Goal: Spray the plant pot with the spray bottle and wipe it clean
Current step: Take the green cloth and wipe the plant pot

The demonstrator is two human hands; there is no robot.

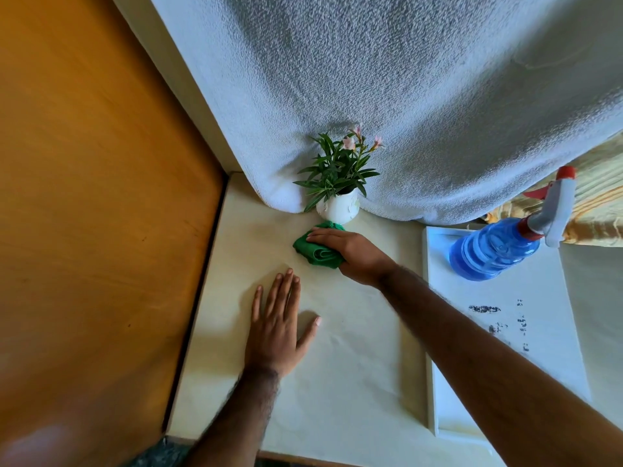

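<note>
Left hand (279,326) lies flat, fingers spread; right hand (350,252) presses green cloth (315,251), seemingly touching plant pot (338,207).

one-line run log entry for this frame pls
right hand: on folded green cloth beside white ceramic plant pot | left hand: flat on cream table | blue plastic spray bottle: unheld, right

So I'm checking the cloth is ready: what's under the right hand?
The green cloth, bunched on the table just in front of the pot. The right hand covers its right part, so how far it extends there is hidden.
</note>
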